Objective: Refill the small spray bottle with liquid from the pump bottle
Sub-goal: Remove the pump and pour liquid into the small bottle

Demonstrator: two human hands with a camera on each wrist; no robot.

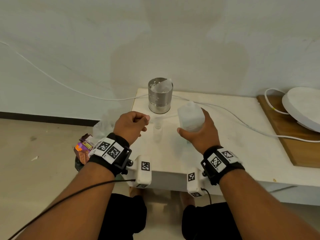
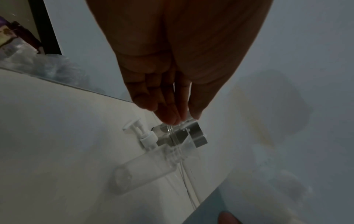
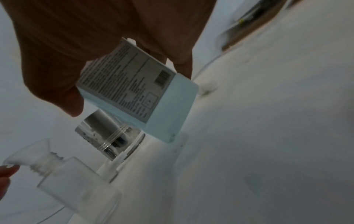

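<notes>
Right hand (image 1: 200,134) clamped round pump bottle (image 1: 190,116), tilted, lifted. Left hand (image 1: 131,126) fingers together, apparently pinching funnel (image 3: 28,153) atop spray bottle (image 1: 158,131) between the hands.

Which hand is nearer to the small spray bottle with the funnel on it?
Left. The left hand pinches the funnel seated in the small spray bottle. The right hand is off to the bottle's right, holding the pump bottle tilted.

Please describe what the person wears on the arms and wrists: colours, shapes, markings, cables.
Both forearms are bare, without sleeves. Each wrist carries a black strap with white square-patterned marker tags. A white boxy camera unit, also tagged, is mounted on each strap. A thin black cable runs from the left unit.
</notes>
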